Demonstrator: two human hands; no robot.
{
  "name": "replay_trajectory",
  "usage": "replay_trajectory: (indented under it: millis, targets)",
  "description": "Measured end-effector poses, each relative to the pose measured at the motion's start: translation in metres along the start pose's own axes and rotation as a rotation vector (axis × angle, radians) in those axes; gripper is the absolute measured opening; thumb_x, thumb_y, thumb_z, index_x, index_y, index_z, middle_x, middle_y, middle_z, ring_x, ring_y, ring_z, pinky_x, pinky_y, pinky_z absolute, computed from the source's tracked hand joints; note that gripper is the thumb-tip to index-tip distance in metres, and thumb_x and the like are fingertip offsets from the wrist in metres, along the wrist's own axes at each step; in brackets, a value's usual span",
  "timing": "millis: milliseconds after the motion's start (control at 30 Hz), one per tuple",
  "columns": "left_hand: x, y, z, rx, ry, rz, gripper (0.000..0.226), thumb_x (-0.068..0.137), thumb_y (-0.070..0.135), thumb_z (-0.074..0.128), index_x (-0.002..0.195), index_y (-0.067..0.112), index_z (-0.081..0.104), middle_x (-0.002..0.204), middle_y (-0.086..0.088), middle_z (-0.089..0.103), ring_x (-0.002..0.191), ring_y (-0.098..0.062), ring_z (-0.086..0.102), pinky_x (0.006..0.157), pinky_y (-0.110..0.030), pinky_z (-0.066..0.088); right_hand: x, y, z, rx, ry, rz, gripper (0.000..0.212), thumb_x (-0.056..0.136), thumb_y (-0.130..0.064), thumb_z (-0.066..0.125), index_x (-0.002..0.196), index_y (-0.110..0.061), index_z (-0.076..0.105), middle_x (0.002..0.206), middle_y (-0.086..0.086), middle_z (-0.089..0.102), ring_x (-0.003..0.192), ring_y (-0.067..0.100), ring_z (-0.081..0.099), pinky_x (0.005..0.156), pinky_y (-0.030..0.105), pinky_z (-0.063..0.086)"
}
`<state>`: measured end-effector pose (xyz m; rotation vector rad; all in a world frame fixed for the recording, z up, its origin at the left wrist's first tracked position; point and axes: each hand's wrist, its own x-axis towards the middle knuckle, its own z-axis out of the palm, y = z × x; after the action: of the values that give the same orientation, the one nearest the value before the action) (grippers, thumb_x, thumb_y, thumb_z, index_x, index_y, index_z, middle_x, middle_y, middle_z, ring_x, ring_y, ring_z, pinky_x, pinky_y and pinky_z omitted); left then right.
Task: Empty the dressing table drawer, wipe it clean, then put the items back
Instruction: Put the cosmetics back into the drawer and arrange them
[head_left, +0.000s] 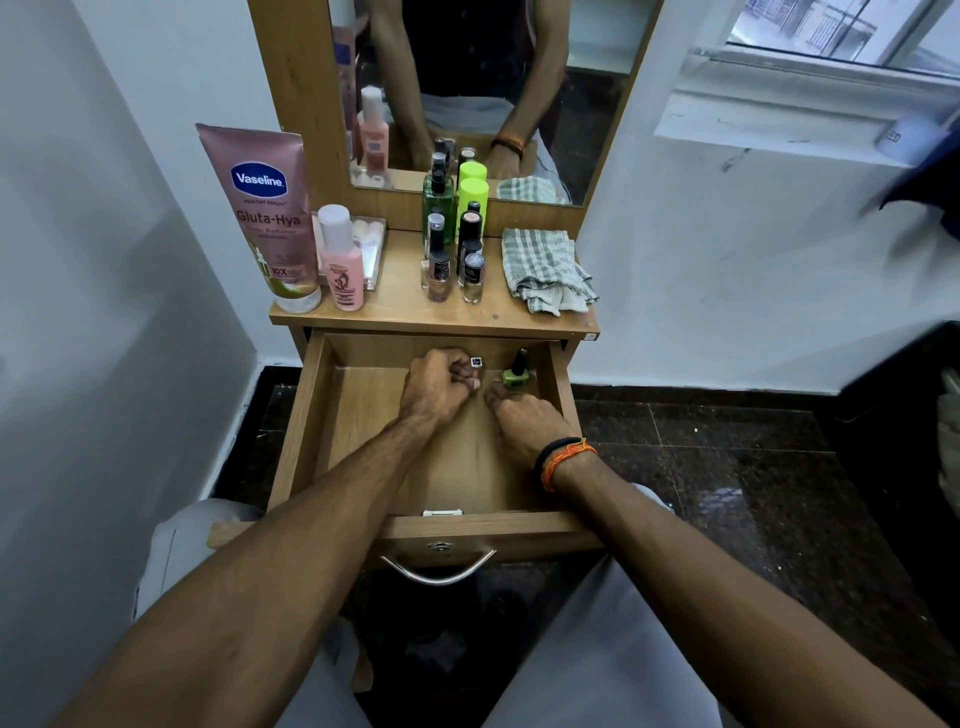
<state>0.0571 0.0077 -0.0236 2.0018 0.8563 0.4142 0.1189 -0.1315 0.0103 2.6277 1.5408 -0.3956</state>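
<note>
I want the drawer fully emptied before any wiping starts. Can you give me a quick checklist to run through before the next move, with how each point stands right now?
1. Drawer pulled out far enough to reach its back: ok.
2. Drawer emptied: not ok; a green nail polish bottle stands upright near the back right corner.
3. Left hand has a firm hold: cannot tell; it is closed around a small item whose cap shows, the rest is hidden.
4. Right hand free for the green bottle: ok; it lies just in front of it, not yet gripping.
5. Wiping cloth ready: ok, on the tabletop at right.
</note>
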Motion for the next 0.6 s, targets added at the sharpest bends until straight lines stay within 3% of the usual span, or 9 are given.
replay_trajectory:
  millis: [300, 467, 600]
  targets:
    - [0.006, 0.003, 0.011, -0.015, -0.032, 0.034, 0.013, 0.078, 0.008, 0.077, 0.084, 0.019, 0.074, 0.081, 0.008, 0.076, 0.085, -0.007, 0.072, 0.090, -0.026, 0.055, 0.000, 0.001, 0.002, 0.058, 0.042, 0.031, 0.043, 0.094, -0.011, 0.049, 0.136, -0.010, 0.049, 0.117, 0.018, 0.063, 0.104, 0.037, 0.063, 0.086, 0.043, 0.053]
    - [0.006, 0.007, 0.017, 0.038, -0.023, 0.068, 0.012, 0.078, 0.010, 0.076, 0.087, 0.018, 0.074, 0.083, 0.006, 0.076, 0.084, -0.010, 0.071, 0.087, -0.029, 0.057, -0.002, -0.001, 0.000, 0.093, 0.033, 0.086, 0.025, 0.089, -0.008, 0.052, 0.111, -0.001, 0.062, 0.110, 0.021, 0.062, 0.099, 0.039, 0.063, 0.084, 0.043, 0.053]
    - [0.008, 0.008, 0.020, 0.069, -0.019, 0.062, 0.011, 0.079, 0.015, 0.075, 0.088, 0.020, 0.072, 0.084, 0.007, 0.075, 0.087, -0.013, 0.071, 0.087, -0.033, 0.057, -0.002, 0.000, 0.000, 0.124, 0.042, 0.105, 0.021, 0.089, -0.010, 0.053, 0.106, -0.002, 0.063, 0.108, 0.020, 0.063, 0.097, 0.038, 0.063, 0.083, 0.043, 0.054]
